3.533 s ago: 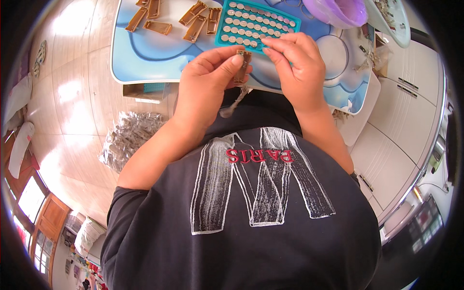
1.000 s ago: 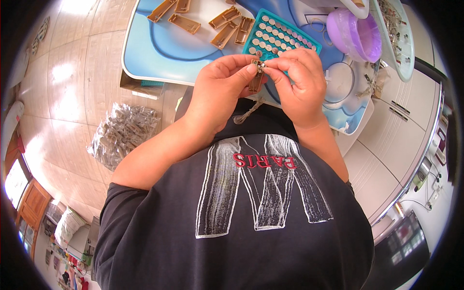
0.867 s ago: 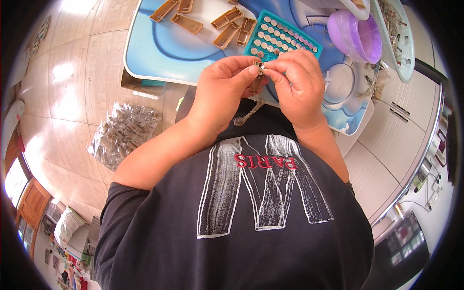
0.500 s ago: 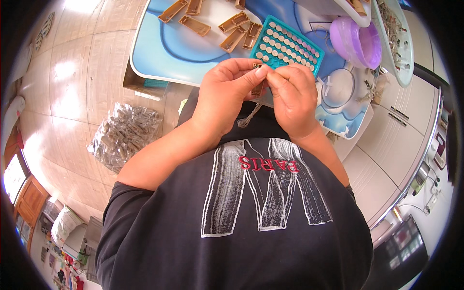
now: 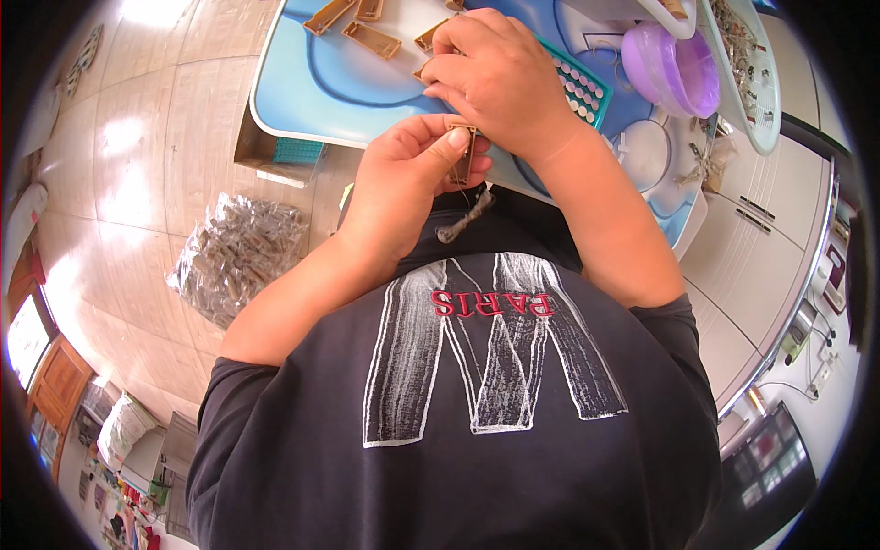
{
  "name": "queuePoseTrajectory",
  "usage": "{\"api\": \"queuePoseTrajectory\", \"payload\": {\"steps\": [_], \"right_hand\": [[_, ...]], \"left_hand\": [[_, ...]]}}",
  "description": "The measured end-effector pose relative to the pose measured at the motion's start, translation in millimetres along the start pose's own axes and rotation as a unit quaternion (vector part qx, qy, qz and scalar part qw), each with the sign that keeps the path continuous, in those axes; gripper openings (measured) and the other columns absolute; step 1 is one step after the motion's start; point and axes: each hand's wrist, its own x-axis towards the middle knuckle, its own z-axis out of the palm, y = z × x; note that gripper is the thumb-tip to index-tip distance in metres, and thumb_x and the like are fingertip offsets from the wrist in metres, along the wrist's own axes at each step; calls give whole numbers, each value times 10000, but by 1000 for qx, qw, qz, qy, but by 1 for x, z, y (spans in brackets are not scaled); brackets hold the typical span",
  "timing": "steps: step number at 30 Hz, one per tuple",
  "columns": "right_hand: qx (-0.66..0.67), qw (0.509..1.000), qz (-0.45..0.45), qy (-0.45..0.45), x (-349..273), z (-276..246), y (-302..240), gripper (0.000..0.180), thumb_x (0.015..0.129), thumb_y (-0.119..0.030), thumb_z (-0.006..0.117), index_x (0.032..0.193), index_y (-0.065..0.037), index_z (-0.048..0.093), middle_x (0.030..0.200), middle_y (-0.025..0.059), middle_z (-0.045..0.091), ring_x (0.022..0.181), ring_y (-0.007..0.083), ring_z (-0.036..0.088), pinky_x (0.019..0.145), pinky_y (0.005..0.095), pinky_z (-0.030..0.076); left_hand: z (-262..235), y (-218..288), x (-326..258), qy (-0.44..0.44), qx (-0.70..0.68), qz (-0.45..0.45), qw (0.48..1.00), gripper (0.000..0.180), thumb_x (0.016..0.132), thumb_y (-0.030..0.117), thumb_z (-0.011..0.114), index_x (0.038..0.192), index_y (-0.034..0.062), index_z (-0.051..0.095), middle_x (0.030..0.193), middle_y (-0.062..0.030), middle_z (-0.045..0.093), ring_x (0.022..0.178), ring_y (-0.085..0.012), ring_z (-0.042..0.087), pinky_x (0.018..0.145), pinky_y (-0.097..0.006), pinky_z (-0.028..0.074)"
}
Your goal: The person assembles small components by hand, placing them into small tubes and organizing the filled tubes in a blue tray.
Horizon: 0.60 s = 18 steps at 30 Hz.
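Observation:
My left hand (image 5: 403, 179) pinches a small brown rectangular plastic piece (image 5: 461, 163) upright between thumb and fingers, just off the near edge of the blue-and-white table (image 5: 312, 87). My right hand (image 5: 500, 78) reaches forward over the table, fingers curled down onto the near end of a teal tray (image 5: 587, 87) of small round white parts. I cannot tell whether its fingers pinch anything. Several more brown pieces (image 5: 371, 38) lie on the table to the left of that hand.
A purple bowl (image 5: 678, 69) and a white tray (image 5: 747, 64) of small metal parts stand at the table's right. A clear bag (image 5: 238, 257) of brown pieces lies on the tiled floor to my left. White cabinets (image 5: 761, 247) stand on the right.
My right hand has let go of the brown piece and moved forward onto the teal tray. My left hand still holds the piece. The view has tilted downward.

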Motion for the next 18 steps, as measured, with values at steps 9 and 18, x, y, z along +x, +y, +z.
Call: {"api": "queuePoseTrajectory", "payload": {"steps": [9, 18], "right_hand": [[327, 841, 277, 329, -105, -27, 8, 91, 868, -106, 605, 912, -30, 581, 772, 0, 583, 662, 51, 500, 609, 187, 407], [101, 867, 409, 266, -224, -18, 39, 166, 878, -186, 581, 906, -24, 602, 947, 52, 586, 854, 155, 516, 773, 279, 409]], "left_hand": [[4, 1, 1, -1, 21, 50, 999, 239, 940, 167, 498, 1093, -11, 544, 973, -113, 635, 834, -164, 631, 771, -282, 521], [45, -10, 17, -76, 38, -5, 996, 303, 940, 190, 501, 1160, -17, 527, 1000, -119, 630, 860, -162, 627, 785, -288, 516]]}}
